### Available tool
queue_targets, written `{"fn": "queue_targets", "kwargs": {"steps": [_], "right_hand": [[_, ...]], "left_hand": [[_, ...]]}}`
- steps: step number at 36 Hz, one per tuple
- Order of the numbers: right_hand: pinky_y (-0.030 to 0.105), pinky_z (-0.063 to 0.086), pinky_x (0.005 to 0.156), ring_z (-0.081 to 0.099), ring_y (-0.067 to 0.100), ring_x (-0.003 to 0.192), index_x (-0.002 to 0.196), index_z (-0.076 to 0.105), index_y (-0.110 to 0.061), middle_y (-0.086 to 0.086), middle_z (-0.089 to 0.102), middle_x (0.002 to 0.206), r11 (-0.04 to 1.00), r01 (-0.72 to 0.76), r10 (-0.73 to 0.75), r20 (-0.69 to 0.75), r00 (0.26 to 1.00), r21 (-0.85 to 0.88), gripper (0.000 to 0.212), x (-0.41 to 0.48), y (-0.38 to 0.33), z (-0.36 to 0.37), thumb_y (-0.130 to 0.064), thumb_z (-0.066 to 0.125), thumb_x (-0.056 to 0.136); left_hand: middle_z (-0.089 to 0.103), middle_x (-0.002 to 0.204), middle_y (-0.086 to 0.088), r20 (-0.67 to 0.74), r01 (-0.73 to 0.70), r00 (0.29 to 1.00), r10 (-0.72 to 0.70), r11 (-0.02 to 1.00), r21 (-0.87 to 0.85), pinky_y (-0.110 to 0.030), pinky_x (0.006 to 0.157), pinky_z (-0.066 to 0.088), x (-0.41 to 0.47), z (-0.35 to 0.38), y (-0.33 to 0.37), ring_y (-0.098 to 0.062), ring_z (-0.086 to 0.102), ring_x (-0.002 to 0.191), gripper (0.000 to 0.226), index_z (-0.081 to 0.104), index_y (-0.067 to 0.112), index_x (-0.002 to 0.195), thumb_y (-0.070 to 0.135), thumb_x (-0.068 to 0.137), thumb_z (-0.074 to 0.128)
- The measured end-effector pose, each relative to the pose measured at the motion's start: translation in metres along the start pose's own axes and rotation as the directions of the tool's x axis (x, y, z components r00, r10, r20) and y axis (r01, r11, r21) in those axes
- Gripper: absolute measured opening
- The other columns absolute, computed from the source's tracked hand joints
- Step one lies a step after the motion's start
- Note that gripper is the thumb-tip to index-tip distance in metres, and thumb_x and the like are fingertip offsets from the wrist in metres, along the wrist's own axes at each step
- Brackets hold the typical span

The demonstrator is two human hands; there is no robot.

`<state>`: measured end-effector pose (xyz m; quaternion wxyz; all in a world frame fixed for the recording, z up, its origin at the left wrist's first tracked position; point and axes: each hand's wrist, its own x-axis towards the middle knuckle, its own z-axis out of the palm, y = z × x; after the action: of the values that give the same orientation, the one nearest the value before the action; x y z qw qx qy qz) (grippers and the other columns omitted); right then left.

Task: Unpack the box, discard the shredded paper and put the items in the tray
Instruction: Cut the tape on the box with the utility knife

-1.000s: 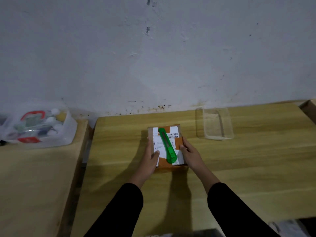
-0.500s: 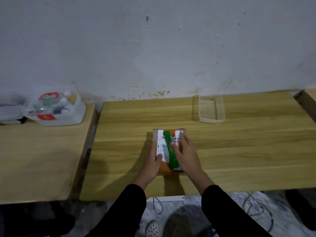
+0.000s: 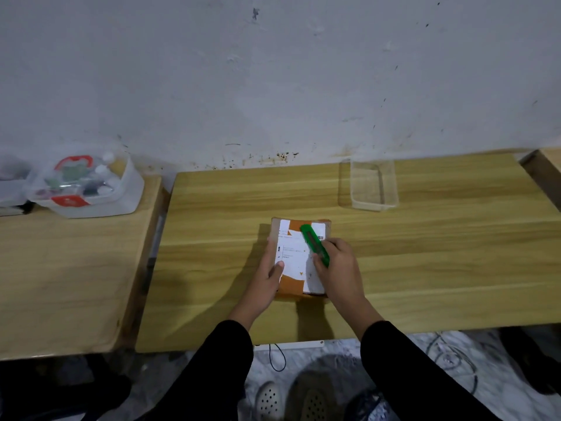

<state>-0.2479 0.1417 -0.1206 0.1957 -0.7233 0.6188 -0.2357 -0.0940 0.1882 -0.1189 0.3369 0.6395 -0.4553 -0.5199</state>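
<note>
Two worktops stand side by side against a stained grey wall. On the left one, near the wall, sits a white plastic tub holding a clear-lidded case with red trim, full of small mixed items too blurred to name. On the right worktop the sealed cardboard box lies flat near the front edge, its top covered by a white shipping label with a barcode; the print is too small to read, and orange tape shows at the corners. Left hand clasps the box's left side, thumb resting on the label. Right hand is closed around the near end of a green utility knife, which lies slanted across the label with its far tip pointing toward the wall. Farther right and nearer the wall, well apart from the box, stands a clear plastic tray with nothing visible in it.
</note>
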Motion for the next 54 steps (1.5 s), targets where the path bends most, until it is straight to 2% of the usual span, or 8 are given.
{"fn": "queue_targets", "kwargs": {"steps": [4, 7, 13, 19, 23, 28, 37, 54], "right_hand": [[0.024, 0.042, 0.075, 0.058, 0.024, 0.096, 0.118, 0.058, -0.008, 0.010, 0.059, 0.114, 0.982, -0.127, 0.126, 0.014, 0.992, 0.140, 0.032, 0.000, 0.004, -0.007, -0.011, 0.058, 0.086], [0.025, 0.041, 0.070, 0.059, 0.023, 0.088, 0.117, 0.059, -0.011, 0.010, 0.065, 0.100, 0.948, -0.195, 0.198, 0.015, 0.980, 0.252, 0.031, 0.004, 0.011, -0.010, -0.012, 0.060, 0.085], [0.023, 0.047, 0.044, 0.056, 0.018, 0.052, 0.112, 0.053, -0.020, 0.000, 0.053, 0.081, 0.743, -0.318, 0.315, 0.111, 0.943, 0.589, 0.023, 0.014, 0.012, -0.014, -0.012, 0.054, 0.090], [0.027, 0.044, 0.052, 0.052, 0.015, 0.056, 0.128, 0.045, -0.021, -0.005, 0.051, 0.084, 0.607, -0.426, 0.352, 0.254, 0.901, 0.671, 0.036, 0.030, 0.006, -0.016, -0.008, 0.043, 0.094], [0.027, 0.045, 0.063, 0.051, 0.015, 0.070, 0.141, 0.031, -0.019, 0.002, 0.050, 0.114, 0.487, -0.502, 0.334, 0.379, 0.863, 0.715, 0.055, 0.038, 0.011, -0.015, 0.004, 0.038, 0.092], [0.017, 0.046, 0.060, 0.050, 0.011, 0.068, 0.144, 0.025, -0.015, 0.005, 0.052, 0.112, 0.583, -0.479, 0.296, 0.378, 0.877, 0.656, 0.053, 0.045, 0.019, -0.017, 0.000, 0.038, 0.095], [0.023, 0.042, 0.049, 0.047, 0.013, 0.051, 0.130, 0.052, -0.016, 0.001, 0.059, 0.069, 0.643, -0.380, 0.358, 0.177, 0.917, 0.665, 0.036, 0.053, 0.019, -0.009, -0.015, 0.051, 0.093], [0.010, 0.043, 0.049, 0.058, 0.014, 0.068, 0.127, 0.055, -0.010, 0.010, 0.071, 0.097, 0.902, -0.194, 0.221, -0.028, 0.975, 0.385, 0.036, 0.072, -0.014, 0.002, -0.015, 0.055, 0.091]], "left_hand": [[0.027, 0.153, 0.006, -0.014, 0.018, 1.000, -0.017, 0.997, 0.077, -0.013, 0.098, 0.034, 0.009, -0.011, 0.011, -0.011, 0.036, 0.135, 0.056, 0.014, 0.030, 0.148, 0.021, 0.100, 0.040], [0.051, 0.125, 0.002, -0.122, 0.034, 0.993, 0.000, 0.960, 0.280, -0.001, 0.057, 0.041, 0.019, -0.022, 0.024, 0.002, 0.053, 0.085, 0.048, 0.030, 0.032, 0.144, 0.022, 0.099, 0.042], [0.024, 0.155, -0.012, -0.351, 0.155, 0.935, 0.051, 0.832, 0.533, -0.039, 0.112, 0.024, 0.038, -0.035, 0.032, -0.031, 0.019, 0.143, 0.044, 0.042, 0.023, 0.140, 0.028, 0.097, 0.047], [-0.009, 0.158, -0.011, -0.582, 0.244, 0.806, -0.104, 0.955, 0.166, -0.028, 0.111, 0.018, 0.019, -0.005, 0.025, -0.025, 0.001, 0.146, 0.058, 0.025, 0.018, 0.147, 0.031, 0.096, 0.048], [0.011, 0.157, -0.008, -0.535, 0.229, 0.828, -0.166, 0.972, 0.054, -0.029, 0.105, 0.026, 0.013, 0.001, 0.028, -0.021, 0.019, 0.142, 0.062, 0.011, 0.022, 0.150, 0.035, 0.097, 0.042], [0.026, 0.154, -0.004, -0.440, 0.188, 0.893, -0.097, 0.967, 0.169, -0.020, 0.086, 0.034, 0.032, -0.026, 0.029, -0.022, 0.035, 0.134, 0.062, 0.012, 0.021, 0.150, 0.034, 0.098, 0.042], [0.055, 0.129, -0.011, -0.569, 0.219, 0.815, -0.109, 0.967, 0.129, -0.011, 0.062, 0.027, 0.058, -0.044, 0.039, -0.015, 0.046, 0.090, 0.050, 0.027, 0.016, 0.146, 0.023, 0.099, 0.042], [0.036, 0.147, -0.004, -0.512, 0.185, 0.854, -0.090, 0.973, 0.137, -0.028, 0.073, 0.038, 0.079, -0.043, 0.009, -0.026, 0.053, 0.109, 0.052, 0.008, 0.029, 0.150, 0.032, 0.101, 0.027]]}}
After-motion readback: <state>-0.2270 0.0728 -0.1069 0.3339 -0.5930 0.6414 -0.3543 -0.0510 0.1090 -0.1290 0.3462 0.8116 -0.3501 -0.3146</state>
